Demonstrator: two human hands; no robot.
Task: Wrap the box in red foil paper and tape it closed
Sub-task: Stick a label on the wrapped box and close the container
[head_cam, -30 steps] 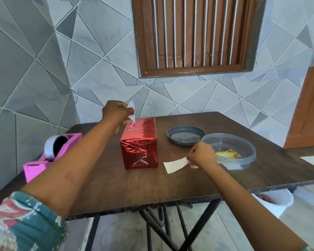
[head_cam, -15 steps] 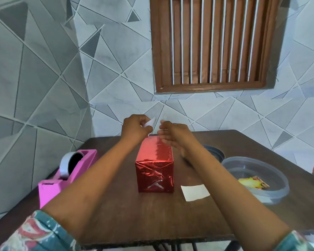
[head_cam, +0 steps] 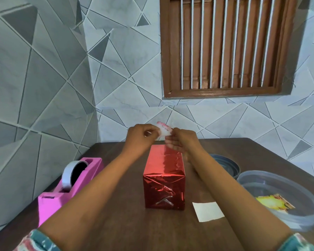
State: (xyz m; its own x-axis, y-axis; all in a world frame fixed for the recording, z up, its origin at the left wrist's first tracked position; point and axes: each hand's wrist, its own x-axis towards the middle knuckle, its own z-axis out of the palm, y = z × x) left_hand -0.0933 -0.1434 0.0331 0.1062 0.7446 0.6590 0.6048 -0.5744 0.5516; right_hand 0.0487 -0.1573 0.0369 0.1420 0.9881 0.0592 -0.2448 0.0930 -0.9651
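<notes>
A table [head_cam: 116, 223] is backed by a tiled wall [head_cam: 43, 87]; a dispenser [head_cam: 56, 200] is set left, a slip [head_cam: 208, 211], lid [head_cam: 230, 164] and tub [head_cam: 261, 173] right. The box [head_cam: 164, 178] is stood centre; above its far end a label [head_cam: 164, 130] is pinched by left hand [head_cam: 140, 136] and right hand [head_cam: 181, 140].

To the right of the fingers [head_cam: 170, 144] and nearer the camera, a grey lid [head_cam: 225, 165] lies on the brown table [head_cam: 134, 232]. Nearer still, a clear tub [head_cam: 272, 172] holds a yellow card [head_cam: 274, 202]. A white paper slip [head_cam: 208, 211] lies well below the fingers. A shuttered window [head_cam: 225, 48] sits above them in the tiled wall [head_cam: 43, 87].
</notes>
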